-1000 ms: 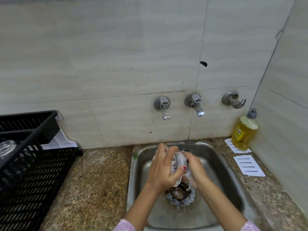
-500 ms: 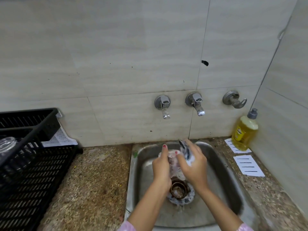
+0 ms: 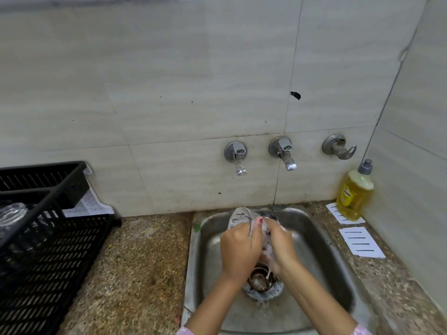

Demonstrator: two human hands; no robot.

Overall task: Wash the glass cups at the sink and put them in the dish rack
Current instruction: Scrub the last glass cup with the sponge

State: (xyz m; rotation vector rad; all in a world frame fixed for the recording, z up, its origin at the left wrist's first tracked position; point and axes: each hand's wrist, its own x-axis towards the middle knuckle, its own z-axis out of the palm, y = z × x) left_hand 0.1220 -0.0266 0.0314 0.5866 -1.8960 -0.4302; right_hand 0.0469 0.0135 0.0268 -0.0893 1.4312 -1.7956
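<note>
Half a second ago my right hand was up over the top of the cup. Now it has dropped to the cup's right side, knuckles level with my left hand. The clear, foam-streaked glass cup is above the middle of the dull steel sink, tilted with its far end toward the wall. My left hand's fingers are wrapped around it. My right hand's fingers are curled on a dark, sudsy scrub pad pressed against the glass.

Below my hands, white foam rings the round metal drain. Two chrome taps and a chrome wall hook jut from pale, streaked wall tiles. A yellow plastic dish-soap bottle with a grey cap stands in the right corner, on one of two white lined cards.

To the left, across the speckled brown stone counter, sits a black slatted plastic dish rack. Another clear glass cup sits in it, partly hidden behind its rim.
</note>
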